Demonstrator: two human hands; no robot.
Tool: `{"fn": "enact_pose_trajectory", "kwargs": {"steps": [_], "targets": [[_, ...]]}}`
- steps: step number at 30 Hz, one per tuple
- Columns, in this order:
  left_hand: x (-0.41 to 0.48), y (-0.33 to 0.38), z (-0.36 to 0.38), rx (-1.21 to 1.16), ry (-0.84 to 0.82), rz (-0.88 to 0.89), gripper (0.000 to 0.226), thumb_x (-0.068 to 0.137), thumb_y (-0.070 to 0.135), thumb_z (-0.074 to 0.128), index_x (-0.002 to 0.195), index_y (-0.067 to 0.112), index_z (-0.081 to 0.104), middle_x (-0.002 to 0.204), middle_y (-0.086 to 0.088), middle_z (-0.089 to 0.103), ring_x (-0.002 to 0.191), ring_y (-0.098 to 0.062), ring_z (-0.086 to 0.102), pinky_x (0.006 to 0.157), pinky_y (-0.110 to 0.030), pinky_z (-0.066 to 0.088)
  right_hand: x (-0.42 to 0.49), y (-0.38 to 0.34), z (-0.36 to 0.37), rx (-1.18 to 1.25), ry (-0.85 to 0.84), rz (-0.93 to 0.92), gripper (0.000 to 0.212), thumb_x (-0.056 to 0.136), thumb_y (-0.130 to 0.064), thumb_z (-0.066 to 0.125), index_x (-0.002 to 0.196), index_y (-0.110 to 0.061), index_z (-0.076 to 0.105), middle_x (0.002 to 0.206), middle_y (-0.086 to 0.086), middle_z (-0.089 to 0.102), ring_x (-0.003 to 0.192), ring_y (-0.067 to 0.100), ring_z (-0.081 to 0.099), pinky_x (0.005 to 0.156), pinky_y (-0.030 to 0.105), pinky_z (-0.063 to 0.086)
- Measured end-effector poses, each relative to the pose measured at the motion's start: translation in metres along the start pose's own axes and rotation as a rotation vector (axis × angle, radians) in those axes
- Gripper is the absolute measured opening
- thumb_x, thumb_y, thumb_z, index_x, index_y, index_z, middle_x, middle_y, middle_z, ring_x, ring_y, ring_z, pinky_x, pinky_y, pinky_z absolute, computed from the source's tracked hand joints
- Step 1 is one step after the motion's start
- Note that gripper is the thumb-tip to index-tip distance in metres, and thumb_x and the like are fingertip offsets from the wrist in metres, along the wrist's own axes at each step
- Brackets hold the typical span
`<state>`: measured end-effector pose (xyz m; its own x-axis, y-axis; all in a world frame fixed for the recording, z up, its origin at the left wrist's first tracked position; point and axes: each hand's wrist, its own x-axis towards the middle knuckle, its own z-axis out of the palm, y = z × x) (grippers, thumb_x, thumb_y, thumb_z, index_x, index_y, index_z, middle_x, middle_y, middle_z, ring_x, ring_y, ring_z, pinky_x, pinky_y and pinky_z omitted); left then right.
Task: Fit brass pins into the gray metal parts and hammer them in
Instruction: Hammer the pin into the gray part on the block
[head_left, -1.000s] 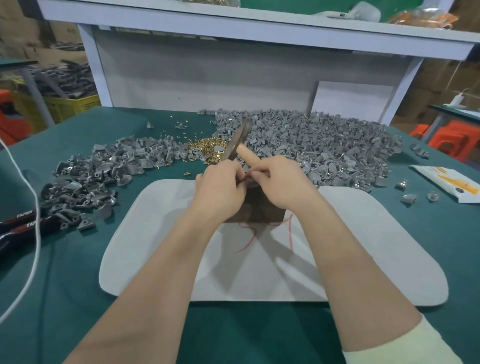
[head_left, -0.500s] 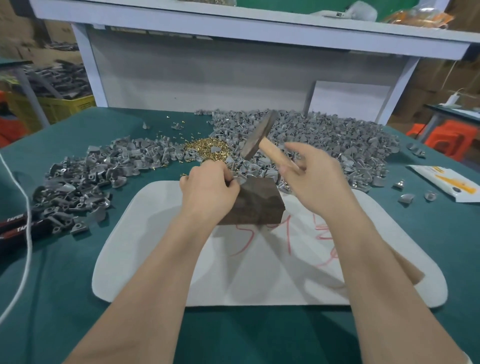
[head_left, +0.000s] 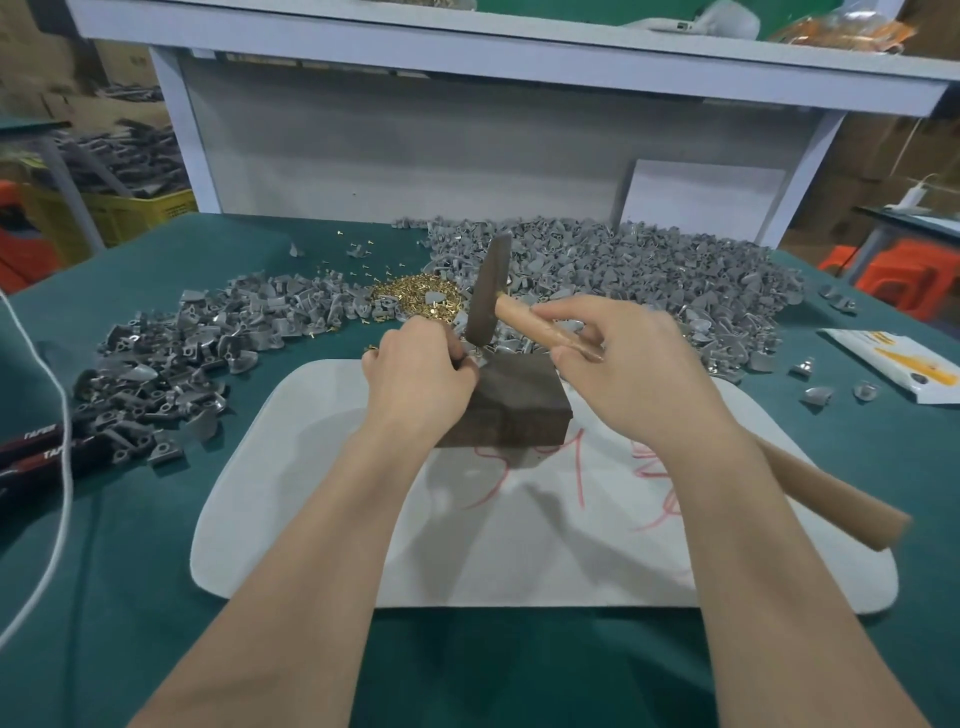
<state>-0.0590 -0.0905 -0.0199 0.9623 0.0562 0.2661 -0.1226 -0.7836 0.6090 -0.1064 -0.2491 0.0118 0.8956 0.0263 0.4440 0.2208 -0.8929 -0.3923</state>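
Even overhead light, soft shadows; wide-angle bowing at edges, slight blur

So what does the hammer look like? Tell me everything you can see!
The hammer has a dark gray metal head and a light wooden handle. The right hand grips the handle close to the head; the rest of the handle sticks out past the wrist. The head tilts, its lower end right at the small gray part that the left hand pinches on a dark block. Whether they touch cannot be told.
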Motion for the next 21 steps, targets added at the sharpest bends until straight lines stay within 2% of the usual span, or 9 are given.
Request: {"fn": "enact_pose_trajectory", "kwargs": {"steps": [6,10,16,19,21], "targets": [[-0.0013,-0.0009,-0.0002,0.005,-0.003,0.017,0.013,0.088,0.023,0.061,0.076,0.017,0.064,0.098,-0.004,0.063,0.103,-0.031,0.054,0.094,-0.04,0.038,-0.001,-0.0026,-0.0055,0.039,0.115,0.0,0.038,0.087,-0.023,0.056,0.115,-0.048,0.058,0.067,-0.021,0.047,0.076,0.015,0.054,0.07,0.03,0.046],[-0.0019,0.001,-0.0024,-0.012,-0.015,0.01,0.015,0.088,0.022,0.061,0.073,0.02,0.059,0.099,-0.003,0.063,0.104,-0.031,0.054,0.097,-0.042,0.039,-0.0029,-0.0046,-0.0048,0.001,-0.019,0.006,0.039,0.086,-0.023,0.056,0.113,-0.051,0.057,0.071,-0.018,0.05,0.081,0.018,0.056,0.075,0.033,0.048],[-0.0023,0.001,-0.003,-0.016,-0.022,0.017,0.017,0.088,0.023,0.062,0.072,0.019,0.06,0.099,-0.007,0.065,0.104,-0.032,0.054,0.096,-0.043,0.041,-0.002,-0.0053,-0.0069,0.003,0.087,0.009,0.039,0.087,-0.023,0.055,0.116,-0.049,0.058,0.066,-0.024,0.044,0.077,0.014,0.052,0.069,0.028,0.042],[-0.0023,0.0013,-0.0035,-0.022,-0.026,0.016,0.017,0.088,0.022,0.062,0.071,0.021,0.059,0.101,-0.006,0.064,0.105,-0.031,0.054,0.097,-0.044,0.041,-0.0032,-0.0057,-0.0061,-0.008,-0.013,0.031,0.038,0.086,-0.023,0.057,0.114,-0.049,0.059,0.069,-0.02,0.048,0.081,0.017,0.056,0.072,0.03,0.046],[-0.0026,0.0016,-0.0038,-0.022,-0.025,0.017,0.017,0.088,0.022,0.062,0.071,0.022,0.059,0.101,-0.005,0.064,0.105,-0.031,0.054,0.097,-0.044,0.041,-0.0032,-0.0061,-0.0062,-0.023,-0.019,0.033,0.038,0.087,-0.023,0.057,0.114,-0.05,0.058,0.069,-0.019,0.048,0.08,0.017,0.054,0.072,0.03,0.045]]}}
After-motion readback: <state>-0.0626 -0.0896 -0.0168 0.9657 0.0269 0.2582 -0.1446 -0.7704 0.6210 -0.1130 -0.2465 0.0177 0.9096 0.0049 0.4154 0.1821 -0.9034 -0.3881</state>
